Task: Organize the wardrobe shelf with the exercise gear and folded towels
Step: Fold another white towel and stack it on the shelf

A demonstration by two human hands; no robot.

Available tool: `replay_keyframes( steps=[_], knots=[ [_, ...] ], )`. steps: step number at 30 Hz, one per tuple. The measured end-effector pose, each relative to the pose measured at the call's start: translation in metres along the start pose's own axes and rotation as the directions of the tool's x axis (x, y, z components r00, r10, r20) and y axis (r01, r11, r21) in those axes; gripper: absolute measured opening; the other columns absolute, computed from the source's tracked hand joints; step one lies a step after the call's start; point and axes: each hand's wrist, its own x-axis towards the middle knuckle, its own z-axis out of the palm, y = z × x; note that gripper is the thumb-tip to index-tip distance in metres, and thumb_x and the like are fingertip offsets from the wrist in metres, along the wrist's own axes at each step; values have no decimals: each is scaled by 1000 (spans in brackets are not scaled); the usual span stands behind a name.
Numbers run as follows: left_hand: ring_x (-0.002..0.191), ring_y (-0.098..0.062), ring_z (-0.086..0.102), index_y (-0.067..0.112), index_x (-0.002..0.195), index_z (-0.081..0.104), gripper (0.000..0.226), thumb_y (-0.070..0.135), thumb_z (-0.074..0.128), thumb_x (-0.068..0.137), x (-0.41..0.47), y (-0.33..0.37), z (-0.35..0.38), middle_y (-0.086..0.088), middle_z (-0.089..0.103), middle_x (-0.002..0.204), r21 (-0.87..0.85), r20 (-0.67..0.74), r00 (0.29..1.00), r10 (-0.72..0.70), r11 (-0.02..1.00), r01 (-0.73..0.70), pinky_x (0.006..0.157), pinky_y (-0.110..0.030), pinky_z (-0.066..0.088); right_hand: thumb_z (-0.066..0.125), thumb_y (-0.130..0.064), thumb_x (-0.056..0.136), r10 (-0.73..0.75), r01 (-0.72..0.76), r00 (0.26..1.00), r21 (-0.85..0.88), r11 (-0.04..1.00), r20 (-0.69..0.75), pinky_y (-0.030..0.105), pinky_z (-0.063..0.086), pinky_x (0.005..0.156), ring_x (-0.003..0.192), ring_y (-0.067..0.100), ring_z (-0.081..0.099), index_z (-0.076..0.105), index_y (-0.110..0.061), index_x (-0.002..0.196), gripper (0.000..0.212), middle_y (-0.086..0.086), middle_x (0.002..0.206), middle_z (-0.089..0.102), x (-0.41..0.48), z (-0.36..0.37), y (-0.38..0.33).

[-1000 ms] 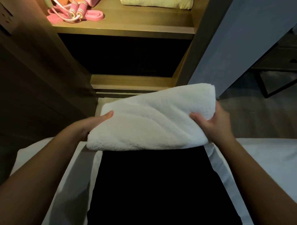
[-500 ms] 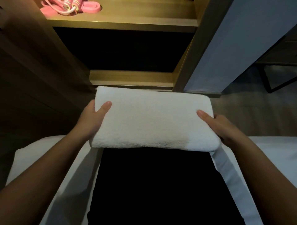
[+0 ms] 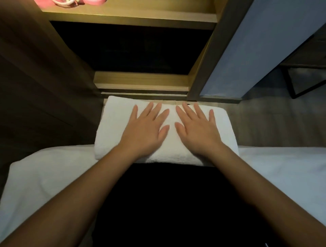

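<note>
At the far left, white bedding [image 3: 44,169] is being seen only as a backdrop. At the top left, pink exercise gear [image 3: 70,2] is lying on the lit wardrobe shelf [image 3: 128,17], mostly cut off by the frame edge.

The left hand [image 3: 146,134] is being laid flat on the folded white towel [image 3: 112,123], fingers straight and spread, gripping nothing. The towel is being held down in front of the person, at the far end of a dark surface [image 3: 158,202], with its far edge just before the wardrobe's lower ledge [image 3: 141,79]. What exactly is bearing it cannot be told. The right hand [image 3: 197,134] is being pressed on the towel's right half in the same way, open and flat, thumbs nearly meeting at the middle. Further right, a grey-blue door panel [image 3: 255,44] is standing beside the opening.

The step in hand is judged to be the smoothing of the fold. It is probably best done if the palms are being swept outward from the centre towards both short ends, with even pressure, so that trapped air is being pushed out and the layers are not being dragged askew. Before lifting, the near edge should be checked, since part of it is being hidden by the wrists. The towel is not yet placed on a shelf.
</note>
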Motion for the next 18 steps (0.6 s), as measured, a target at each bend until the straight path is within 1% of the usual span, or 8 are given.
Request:
replay_keyframes(
  steps=[3,7,10,12,13,15,16,18],
  knots=[
    [150,-22,-11,40,154,-1,72,69,0,89,-17,-11,9,6,-10,163,29,-25,999,-38,999,38,119,-57,-3,8,-67,92,68,-68,997,-5,998,-24,56,-12,115,150,24,-12,-6,-40,153,68,-8,162,-14,-10,5,9],
    [149,-24,-12,44,152,-3,80,78,-2,81,-29,-29,16,4,-13,163,-92,-28,988,-154,984,151,118,-58,-2,9,-71,91,184,-186,982,61,981,33,61,-5,115,149,29,-13,-9,-38,153,72,-3,162,-17,-13,6,16],
    [149,-27,-11,43,152,-3,76,77,5,84,-30,-39,13,1,-14,162,-187,44,960,-278,941,281,114,-61,2,13,-73,91,283,-300,952,183,936,115,60,10,115,150,30,-10,-9,-35,153,77,0,163,-16,-17,4,26],
    [149,-32,-5,41,153,-3,73,73,14,89,-27,-49,9,-1,-12,163,-303,120,911,-395,859,412,113,-63,11,20,-73,91,334,-373,927,334,865,172,55,22,114,149,33,8,-6,-31,154,80,3,164,-5,-18,2,38],
    [149,-36,4,39,153,-2,74,72,21,91,-25,-55,6,-4,-7,163,-403,182,867,-464,769,497,112,-62,17,26,-71,92,353,-402,916,455,794,193,52,28,112,145,34,21,-1,-28,155,81,6,163,7,-18,1,45],
    [140,-41,28,30,153,11,78,70,37,91,-24,-67,-6,-11,17,160,-649,377,741,-555,413,639,108,-59,30,37,-65,93,405,-448,884,665,597,231,46,34,107,134,33,39,17,-19,153,78,11,154,32,-19,-4,57],
    [131,-40,41,21,147,30,73,68,39,91,-24,-71,-14,-14,33,153,-712,501,703,-505,220,667,105,-55,36,38,-64,93,419,-485,863,699,526,283,45,35,105,131,33,42,27,-15,149,75,13,150,38,-19,-9,62],
    [103,-29,60,13,113,58,55,61,38,95,-28,-77,-26,-15,60,124,-739,623,716,-315,65,671,86,-39,48,37,-67,92,411,-560,823,674,481,391,44,37,98,126,34,46,41,-11,143,76,16,145,45,-21,-18,66]
  ],
)
